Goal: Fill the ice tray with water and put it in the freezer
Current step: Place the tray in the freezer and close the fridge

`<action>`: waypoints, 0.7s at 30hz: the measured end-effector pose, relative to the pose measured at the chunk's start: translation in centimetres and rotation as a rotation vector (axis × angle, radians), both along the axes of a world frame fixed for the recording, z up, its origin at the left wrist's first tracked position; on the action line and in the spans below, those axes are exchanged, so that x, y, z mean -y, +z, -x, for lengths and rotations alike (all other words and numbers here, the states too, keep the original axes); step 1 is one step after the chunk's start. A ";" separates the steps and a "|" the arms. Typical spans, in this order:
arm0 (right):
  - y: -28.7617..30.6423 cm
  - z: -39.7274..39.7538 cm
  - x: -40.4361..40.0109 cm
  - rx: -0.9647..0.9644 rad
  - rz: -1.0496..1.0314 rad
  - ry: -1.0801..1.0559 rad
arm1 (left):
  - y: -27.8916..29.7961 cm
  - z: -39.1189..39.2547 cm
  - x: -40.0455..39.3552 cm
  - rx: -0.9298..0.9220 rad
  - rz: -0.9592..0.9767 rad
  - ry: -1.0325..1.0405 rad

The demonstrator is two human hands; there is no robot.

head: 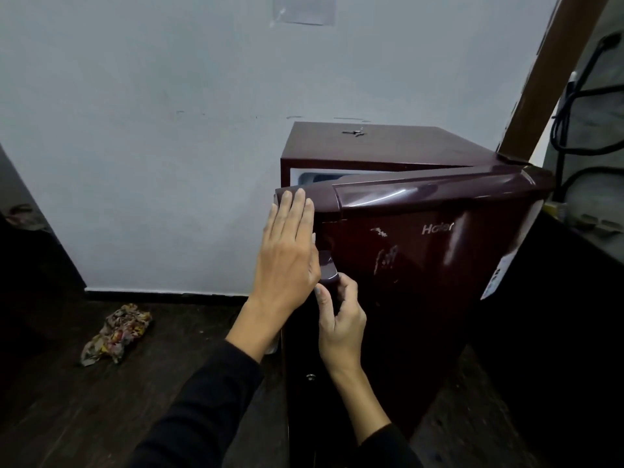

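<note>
A small maroon fridge [371, 143] stands against the white wall, its door [422, 265] partly ajar. Through the gap at the top I see a slice of the white freezer compartment [317, 177]. My left hand [287, 251] lies flat, fingers together, against the free edge of the door near its top corner. My right hand [341, 315] is curled around the door handle [329, 265] just below. The ice tray is not in sight.
A key [353, 132] lies on the fridge top. A crumpled patterned cloth [114, 332] sits on the dark wooden floor at the left. A brown plank [553, 76] leans over the fridge at the right, with black cables [574, 106] and a dark counter [574, 258] beyond.
</note>
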State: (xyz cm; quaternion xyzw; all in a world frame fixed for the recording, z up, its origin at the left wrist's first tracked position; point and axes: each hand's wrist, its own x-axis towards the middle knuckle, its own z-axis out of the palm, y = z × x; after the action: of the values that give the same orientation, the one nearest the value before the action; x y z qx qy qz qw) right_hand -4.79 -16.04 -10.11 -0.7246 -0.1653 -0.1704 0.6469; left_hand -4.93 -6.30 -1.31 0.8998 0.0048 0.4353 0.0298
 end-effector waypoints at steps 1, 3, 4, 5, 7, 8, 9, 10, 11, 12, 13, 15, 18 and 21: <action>0.1 -0.6 -0.5 -0.014 0.017 0.012 | -0.1 -0.7 -0.5 -0.008 0.002 -0.001; 0.3 -1.8 -1.3 -0.043 0.049 0.038 | -0.1 -2.1 -1.5 -0.026 0.013 0.000; 0.4 -2.4 -1.7 -0.053 0.066 0.045 | 0.0 -2.7 -2.0 -0.035 0.021 -0.002; 0.4 -2.9 -2.1 -0.062 0.082 0.047 | 0.0 -3.3 -2.4 -0.044 0.028 -0.008; 0.4 -4.0 -2.9 -0.076 0.107 0.046 | 0.1 -4.4 -3.1 -0.074 0.045 -0.027; 0.4 -4.5 -3.3 -0.083 0.113 0.046 | 0.1 -4.9 -3.3 -0.091 0.049 -0.031; 0.4 -5.0 -3.7 -0.089 0.115 0.046 | 0.1 -5.4 -3.6 -0.109 0.047 -0.026; 0.4 -5.5 -4.1 -0.093 0.114 0.047 | 0.1 -5.9 -3.9 -0.127 0.043 -0.016; 0.5 -6.0 -4.5 -0.096 0.113 0.047 | 0.2 -6.4 -4.1 -0.145 0.037 -0.004; 0.6 -6.4 -4.9 -0.101 0.115 0.047 | 0.2 -6.8 -4.4 -0.161 0.030 0.006; 0.7 -6.8 -5.2 -0.106 0.117 0.046 | 0.3 -7.2 -4.6 -0.175 0.026 0.014; 0.9 -7.5 -5.7 -0.127 0.116 0.045 | 0.5 -8.0 -5.0 -0.195 0.022 0.024; 1.3 -8.4 -6.2 -0.152 0.114 0.041 | 0.7 -8.9 -5.6 -0.219 0.004 0.039; 1.4 -8.9 -6.7 -0.163 0.113 0.040 | 0.8 -9.4 -6.1 -0.239 0.004 0.035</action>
State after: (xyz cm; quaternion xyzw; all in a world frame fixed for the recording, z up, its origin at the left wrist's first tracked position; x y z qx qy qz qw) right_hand 4.11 -9.35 -8.68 -0.7682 -0.1358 -0.0882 0.6195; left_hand 4.51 -0.17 -0.50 0.9451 0.0251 0.3251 0.0230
